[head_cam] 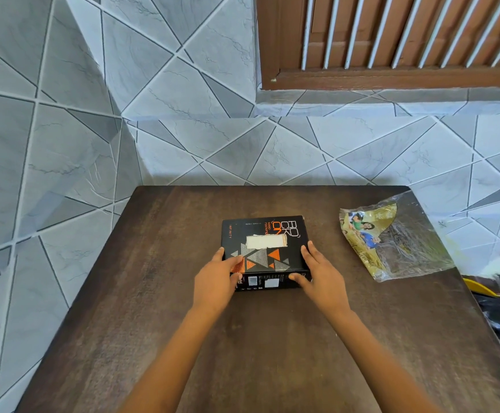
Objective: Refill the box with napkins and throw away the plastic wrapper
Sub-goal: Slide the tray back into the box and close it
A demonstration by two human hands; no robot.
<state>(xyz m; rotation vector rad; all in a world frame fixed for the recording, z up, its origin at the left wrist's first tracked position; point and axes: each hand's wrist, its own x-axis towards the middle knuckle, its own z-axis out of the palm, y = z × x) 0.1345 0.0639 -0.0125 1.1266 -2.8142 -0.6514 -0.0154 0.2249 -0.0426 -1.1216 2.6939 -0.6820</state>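
A black box with orange and grey triangles lies flat in the middle of the dark wooden table. White napkins show through the slot in its top. My left hand grips the box's near left corner. My right hand grips its near right corner, thumb on the front face. The crumpled plastic wrapper, clear with a gold printed panel, lies flattened on the table to the right, apart from both hands.
Grey tiled walls close in at the back and left of the table. A brown louvred window sits above the far ledge. Beyond the table's right edge, a yellow item and a black bag are on the floor.
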